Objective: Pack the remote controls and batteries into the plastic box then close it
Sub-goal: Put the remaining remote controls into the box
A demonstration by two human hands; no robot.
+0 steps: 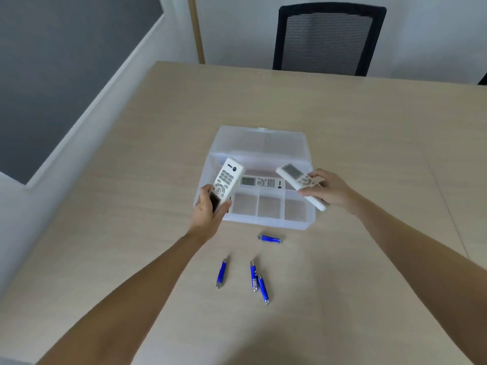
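A clear plastic box [266, 224] stands open mid-table, its lid [259, 143] tilted back. One white remote [263, 182] lies flat in the long rear compartment. Three small front compartments hold nothing. My left hand [209, 209] grips a second white remote [226, 181] over the box's left end, buttons up. My right hand [329, 191] holds a third white remote [297, 181] over the right end, tilted. Several blue batteries lie in front of the box: one [270, 238] close to it, one [221, 273] further left, two touching [258, 281].
The light wooden table [369, 143] stretches beyond the box. A black mesh office chair [326, 40] stands at the far edge. The table's left edge runs along a white wall with a grey panel [52, 75].
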